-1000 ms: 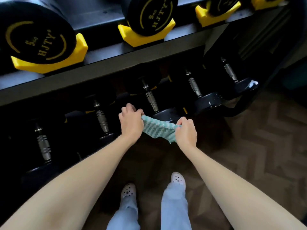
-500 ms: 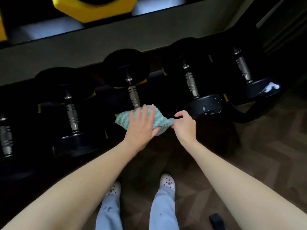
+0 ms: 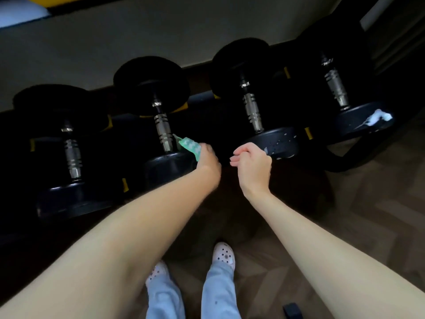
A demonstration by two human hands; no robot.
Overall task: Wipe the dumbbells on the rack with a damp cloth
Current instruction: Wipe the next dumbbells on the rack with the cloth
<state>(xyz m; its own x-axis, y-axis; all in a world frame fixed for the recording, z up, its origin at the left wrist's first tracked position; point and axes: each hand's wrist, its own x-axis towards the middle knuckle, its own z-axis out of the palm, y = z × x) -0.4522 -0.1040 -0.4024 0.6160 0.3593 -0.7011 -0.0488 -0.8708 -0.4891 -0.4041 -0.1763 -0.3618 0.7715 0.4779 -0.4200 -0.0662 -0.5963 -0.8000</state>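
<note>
Several black dumbbells with steel handles lie on the lower rack shelf. My left hand (image 3: 207, 157) holds a green and white cloth (image 3: 189, 145) against the near head and handle end of the second dumbbell from the left (image 3: 164, 132). My right hand (image 3: 251, 161) hovers beside it with fingers curled, holding nothing, just in front of the third dumbbell's (image 3: 253, 113) spotted near head. White smears show on the near head of the rightmost dumbbell (image 3: 365, 120).
The grey upper shelf edge (image 3: 161, 38) overhangs the dumbbells. A black rack leg (image 3: 345, 162) curves down at the right onto a herringbone wood floor (image 3: 368, 215). My legs and white clogs (image 3: 224, 255) stand below. A small dark object (image 3: 293, 310) lies near the bottom edge.
My right hand has let go of the cloth and pulled away to the right. My left hand now holds the cloth alone and has pushed it down against the dumbbell. The view has dipped closer.
</note>
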